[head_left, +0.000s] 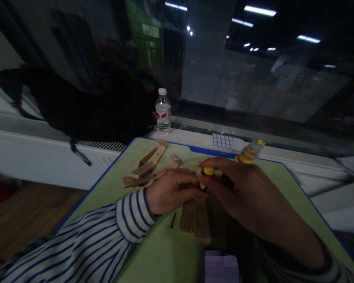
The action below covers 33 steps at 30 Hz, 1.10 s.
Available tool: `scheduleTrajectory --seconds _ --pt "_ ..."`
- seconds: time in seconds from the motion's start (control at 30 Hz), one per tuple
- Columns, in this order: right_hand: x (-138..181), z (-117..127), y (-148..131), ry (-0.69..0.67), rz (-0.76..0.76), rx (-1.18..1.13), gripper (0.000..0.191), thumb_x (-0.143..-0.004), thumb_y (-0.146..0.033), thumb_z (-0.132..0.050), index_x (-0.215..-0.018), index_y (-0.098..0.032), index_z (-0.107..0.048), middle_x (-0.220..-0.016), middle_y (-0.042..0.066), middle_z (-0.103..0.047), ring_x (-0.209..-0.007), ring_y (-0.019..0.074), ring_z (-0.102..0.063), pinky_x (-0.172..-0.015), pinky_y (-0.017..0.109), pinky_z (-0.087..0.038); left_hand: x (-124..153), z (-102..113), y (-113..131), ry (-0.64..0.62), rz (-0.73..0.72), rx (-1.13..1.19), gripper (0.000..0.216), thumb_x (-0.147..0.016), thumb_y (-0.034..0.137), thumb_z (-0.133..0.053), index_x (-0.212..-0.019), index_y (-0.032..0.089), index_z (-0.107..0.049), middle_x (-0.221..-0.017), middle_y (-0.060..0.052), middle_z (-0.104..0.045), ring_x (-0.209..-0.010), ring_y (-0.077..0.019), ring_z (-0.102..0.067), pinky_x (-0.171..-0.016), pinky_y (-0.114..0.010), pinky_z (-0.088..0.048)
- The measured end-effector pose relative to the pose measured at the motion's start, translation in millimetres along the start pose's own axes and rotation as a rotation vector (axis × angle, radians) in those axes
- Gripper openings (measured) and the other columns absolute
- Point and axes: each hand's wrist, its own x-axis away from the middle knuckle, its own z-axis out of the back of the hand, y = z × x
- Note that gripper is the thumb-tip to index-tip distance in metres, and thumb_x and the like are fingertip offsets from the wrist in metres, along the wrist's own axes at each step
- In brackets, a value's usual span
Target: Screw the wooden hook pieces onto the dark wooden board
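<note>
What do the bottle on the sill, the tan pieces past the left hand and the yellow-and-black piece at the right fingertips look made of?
Bottle: probably glossy clear plastic; it is see-through with highlights.
Tan pieces: likely wood, matt, going by their brownish colour and drilled holes.
Yellow-and-black piece: perhaps smooth plastic, given its flat yellow; too blurred to be sure.

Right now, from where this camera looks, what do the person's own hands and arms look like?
The left hand and right hand are bare, without gloves. The left sleeve is pale with narrow dark blue stripes and reaches the wrist. The right sleeve is mostly in shadow; its edge looks dark, with faint stripes beyond it.
</note>
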Motion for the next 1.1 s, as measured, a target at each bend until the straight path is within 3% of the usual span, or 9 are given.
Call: scheduleTrajectory --seconds 0.57,0.8,1.0,1.1 --pt "1 -2 -9 -0.001 -0.084 0.135 0.021 -0.090 -0.040 -0.046 -0.099 -0.024 -0.057 -0.077 0.001 -0.070 -0.058 0.0173 -0.064 -0.051 0.027 -0.038 -2 4 0 -0.083 -0.056 0.089 0.015 -0.087 0.023 -0.055 -0.090 0.016 -0.069 -0.094 -0.003 -0.067 -0.091 -0.0150 -0.062 -0.084 -0.026 -0.047" --pt "2 -5 -12 -0.050 -0.131 0.150 0.024 -0.090 -0.044 -0.045 -0.101 -0.026 -0.056 -0.077 0.002 -0.071 -0.060 0.0188 -0.065 -0.057 0.030 -0.043 0 2 -2 -0.058 -0.149 0.113 0.015 -0.088 0.022 -0.053 -0.087 0.015 -0.067 -0.096 -0.004 -0.065 -0.092 -0.0150 -0.060 -0.085 -0.026 -0.047" --pt "6 -6 -1 -0.056 -0.152 0.004 0.026 -0.090 -0.043 -0.045 -0.107 -0.027 -0.058 -0.088 0.002 -0.072 -0.071 0.0189 -0.068 -0.066 0.032 -0.048 0 1 7 -0.055 -0.073 -0.012 0.017 -0.087 0.022 -0.052 -0.090 0.015 -0.068 -0.087 -0.004 -0.062 -0.085 -0.0161 -0.058 -0.079 -0.026 -0.046" --pt "9 -6 1 -0.041 -0.117 -0.045 0.032 -0.089 -0.041 -0.048 -0.117 -0.029 -0.055 -0.104 0.002 -0.071 -0.084 0.0194 -0.068 -0.077 0.035 -0.050 0 -1 9 -0.056 -0.087 0.017 0.018 -0.087 0.020 -0.052 -0.092 0.015 -0.068 -0.090 -0.005 -0.064 -0.088 -0.0166 -0.059 -0.082 -0.027 -0.046"
